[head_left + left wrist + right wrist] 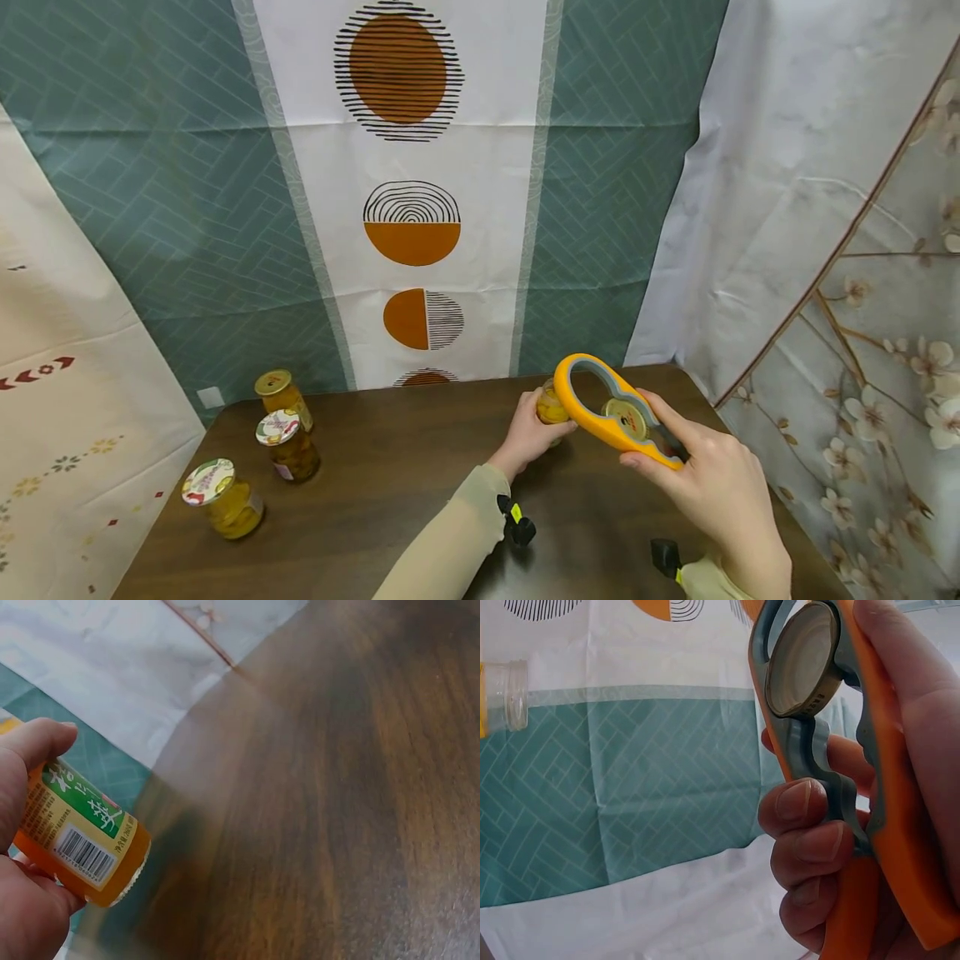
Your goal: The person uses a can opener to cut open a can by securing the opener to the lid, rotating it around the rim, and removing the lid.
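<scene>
My left hand (531, 435) grips a glass jar (551, 408) of yellow fruit above the table's far right part. In the left wrist view the jar's green and yellow label (82, 799) and barcode show between thumb and fingers. The jar's bare threaded neck (516, 694) appears at the edge of the right wrist view, without a lid. My right hand (723, 479) holds an orange and grey jar opener (598, 427), fingers curled round its handles. A gold lid (804, 660) is caught between the opener's grey inner edges, apart from the jar.
At the left of the dark wooden table (390, 467) stand a gold-lidded jar (288, 398), a dark-filled jar with a patterned lid (294, 454) and a yellow-filled jar (236, 507). Patterned curtains (480, 208) hang behind the table and along its sides.
</scene>
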{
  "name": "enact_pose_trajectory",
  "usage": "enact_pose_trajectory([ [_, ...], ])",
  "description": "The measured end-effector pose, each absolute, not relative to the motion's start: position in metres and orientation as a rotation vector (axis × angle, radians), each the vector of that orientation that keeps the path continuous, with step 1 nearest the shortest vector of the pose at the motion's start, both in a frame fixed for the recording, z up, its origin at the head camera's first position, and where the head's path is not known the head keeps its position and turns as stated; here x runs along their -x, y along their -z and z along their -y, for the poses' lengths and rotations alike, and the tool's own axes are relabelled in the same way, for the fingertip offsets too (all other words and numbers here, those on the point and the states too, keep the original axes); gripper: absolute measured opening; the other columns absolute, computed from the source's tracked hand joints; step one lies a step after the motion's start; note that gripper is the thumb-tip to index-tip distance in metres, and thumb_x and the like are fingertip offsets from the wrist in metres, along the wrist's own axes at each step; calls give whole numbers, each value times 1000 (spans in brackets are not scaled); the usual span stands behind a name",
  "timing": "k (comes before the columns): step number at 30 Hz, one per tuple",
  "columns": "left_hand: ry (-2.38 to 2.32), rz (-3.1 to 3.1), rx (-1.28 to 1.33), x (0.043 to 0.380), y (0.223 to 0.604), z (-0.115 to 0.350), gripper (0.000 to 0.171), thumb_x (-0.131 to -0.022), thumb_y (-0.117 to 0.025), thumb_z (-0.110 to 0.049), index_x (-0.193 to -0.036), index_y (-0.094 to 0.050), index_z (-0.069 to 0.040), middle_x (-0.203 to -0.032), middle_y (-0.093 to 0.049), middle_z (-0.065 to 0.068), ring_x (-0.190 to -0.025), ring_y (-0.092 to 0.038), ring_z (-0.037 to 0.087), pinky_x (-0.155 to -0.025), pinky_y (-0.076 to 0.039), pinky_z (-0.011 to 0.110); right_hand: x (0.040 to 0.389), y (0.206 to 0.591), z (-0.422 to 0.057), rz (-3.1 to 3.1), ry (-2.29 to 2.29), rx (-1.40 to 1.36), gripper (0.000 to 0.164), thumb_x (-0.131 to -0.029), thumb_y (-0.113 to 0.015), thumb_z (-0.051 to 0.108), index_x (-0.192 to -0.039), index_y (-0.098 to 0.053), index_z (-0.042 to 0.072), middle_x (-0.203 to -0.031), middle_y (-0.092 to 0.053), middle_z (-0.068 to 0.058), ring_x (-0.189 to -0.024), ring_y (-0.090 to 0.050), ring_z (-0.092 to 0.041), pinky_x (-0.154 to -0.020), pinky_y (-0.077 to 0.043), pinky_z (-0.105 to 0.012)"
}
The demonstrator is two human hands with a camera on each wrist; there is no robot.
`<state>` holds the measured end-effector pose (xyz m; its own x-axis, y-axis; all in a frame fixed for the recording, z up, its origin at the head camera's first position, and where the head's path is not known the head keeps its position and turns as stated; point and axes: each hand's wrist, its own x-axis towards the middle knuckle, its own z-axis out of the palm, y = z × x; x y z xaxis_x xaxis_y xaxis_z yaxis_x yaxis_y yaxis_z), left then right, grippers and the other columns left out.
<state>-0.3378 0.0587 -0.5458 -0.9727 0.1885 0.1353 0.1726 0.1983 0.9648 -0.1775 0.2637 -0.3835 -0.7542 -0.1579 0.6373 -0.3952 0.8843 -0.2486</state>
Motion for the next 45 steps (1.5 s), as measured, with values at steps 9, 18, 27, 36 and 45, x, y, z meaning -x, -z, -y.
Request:
enact_pose_trajectory([
  [9, -1985, -2444, -326, 348, 552, -53, 55, -77, -85, -35, -122, -56, -28, -114, -44, 0, -98, -53, 18, -81, -54, 36, 179, 382, -260, 2425, -480, -398, 82, -64, -84, 58, -138, -57, 34, -68, -57, 7, -54, -45, -12, -43, -37, -35],
  [18, -1927, -2500, -350, 351, 557, -49, 53, -78, -84, -37, -121, -55, -25, -111, -44, 0, -94, -53, 17, -80, -53, 35, 177, 382, -259, 2471, -477, -387, 81, -67, -82, 60, -140, -54, 40, -66, -55, 7, -54, -45, -12, -42, -37, -35],
  [27, -1807, -2601, -408, 353, 556, -46, 78, -81, -82, -35, -142, -38, -12, -116, -43, 3, -99, -51, 17, -91, -50, 38, 177, 381, -259, 2470, -469, -396, 83, -66, -82, 61, -140, -55, 37, -61, -48, 9, -54, -44, -13, -41, -37, -38],
  [36, -1850, -2561, -371, 353, 559, -44, 96, -81, -82, -36, -152, -20, -16, -129, -45, 6, -107, -52, 17, -95, -49, 40, 177, 382, -258, 2485, -470, -385, 79, -67, -81, 62, -139, -55, 39, -75, -65, 0, -57, -50, -15, -42, -40, -38],
  [45, -1889, -2584, -350, 352, 561, -46, 101, -78, -84, -40, -151, -16, -28, -123, -46, 4, -104, -53, 17, -95, -48, 39, 176, 382, -257, 2495, -473, -389, 79, -68, -80, 63, -139, -53, 43, -74, -64, 1, -58, -50, -14, -43, -40, -38],
])
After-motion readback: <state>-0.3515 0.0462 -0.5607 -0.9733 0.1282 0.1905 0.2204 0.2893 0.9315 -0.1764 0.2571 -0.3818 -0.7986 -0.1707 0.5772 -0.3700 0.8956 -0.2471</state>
